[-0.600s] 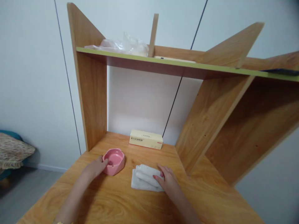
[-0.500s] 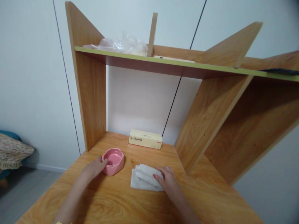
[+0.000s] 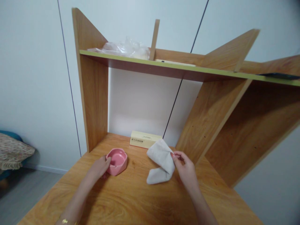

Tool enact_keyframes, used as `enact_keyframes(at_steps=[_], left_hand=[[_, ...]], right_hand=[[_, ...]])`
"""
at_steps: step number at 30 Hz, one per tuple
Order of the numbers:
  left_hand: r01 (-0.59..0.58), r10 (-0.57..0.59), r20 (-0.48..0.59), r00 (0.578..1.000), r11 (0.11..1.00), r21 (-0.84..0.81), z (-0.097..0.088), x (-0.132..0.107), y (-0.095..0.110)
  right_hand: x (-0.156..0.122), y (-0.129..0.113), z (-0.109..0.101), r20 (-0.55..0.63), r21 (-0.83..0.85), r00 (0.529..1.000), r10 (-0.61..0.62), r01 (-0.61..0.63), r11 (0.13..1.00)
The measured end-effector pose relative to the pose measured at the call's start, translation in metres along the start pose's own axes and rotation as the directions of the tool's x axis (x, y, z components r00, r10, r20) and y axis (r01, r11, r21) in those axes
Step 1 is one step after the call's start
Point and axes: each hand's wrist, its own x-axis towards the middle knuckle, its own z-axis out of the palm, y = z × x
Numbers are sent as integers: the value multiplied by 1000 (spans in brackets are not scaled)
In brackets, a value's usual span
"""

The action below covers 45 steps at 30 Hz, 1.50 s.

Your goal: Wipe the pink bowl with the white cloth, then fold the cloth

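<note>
A pink ashtray (image 3: 117, 161) sits on the wooden desk (image 3: 131, 200), left of centre. My left hand (image 3: 99, 167) is closed on its left rim, thumb on top. My right hand (image 3: 185, 165) pinches a white cloth (image 3: 161, 161) and holds it lifted above the desk; the cloth hangs partly unfolded, its lower end touching or just over the desktop.
A cream box (image 3: 145, 139) lies at the back of the desk against the wall. A shelf (image 3: 173, 67) above carries a crumpled clear plastic bag (image 3: 124, 48). Slanted wooden side panels (image 3: 211, 118) stand right of the cloth. A patterned cushion (image 3: 12, 151) lies at far left.
My right hand has picked the folded white cloth up off the desk and it has begun to unfold. My left hand stays on the pink ashtray.
</note>
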Motion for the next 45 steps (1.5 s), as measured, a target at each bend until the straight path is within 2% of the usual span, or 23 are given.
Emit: enact_keyframes(at_steps=[2, 5, 11, 13, 18, 22, 29, 33, 37, 39, 42, 45], left_hand=[[-38, 38, -14, 999, 999, -20, 2, -1, 5], [-98, 97, -39, 995, 994, -47, 8, -2, 13], [-254, 250, -47, 967, 961, -108, 31, -8, 28], [-277, 274, -38, 961, 954, -119, 38, -11, 30], [-315, 321, 21, 947, 939, -140, 47, -19, 35], [-336, 350, 78, 934, 930, -149, 51, -26, 41], [-369, 372, 81, 925, 928, -53, 56, -32, 46], [-377, 378, 83, 922, 926, -20, 57, -31, 45], [-383, 379, 81, 922, 924, 27, 57, -29, 43], [-382, 377, 88, 922, 923, 52, 57, -29, 43], [-386, 380, 82, 921, 921, 61, 55, -32, 45], [-396, 393, 64, 917, 917, 50, 56, -37, 50]], right_hand=[[12, -9, -9, -39, -37, 999, -29, 27, 999], [25, -21, -21, -65, -188, 995, -75, 62, 980], [38, -25, -41, -81, -532, 986, -145, 81, 843], [40, -22, -48, -46, -543, 993, -112, 69, 837], [39, -17, -56, -30, -440, 998, -56, 37, 897], [27, -11, -37, 50, -323, 999, -1, 18, 946], [-8, -11, 25, 217, -119, 973, 81, -56, 991], [-26, -21, 54, 333, -26, 940, 77, -73, 997], [-39, -26, 66, 443, -54, 895, 53, -32, 998], [-43, -24, 67, 431, -84, 901, 45, -10, 996], [-49, -18, 65, 294, -169, 954, 62, -12, 986], [-53, -11, 62, 212, -268, 972, 101, -41, 962]])
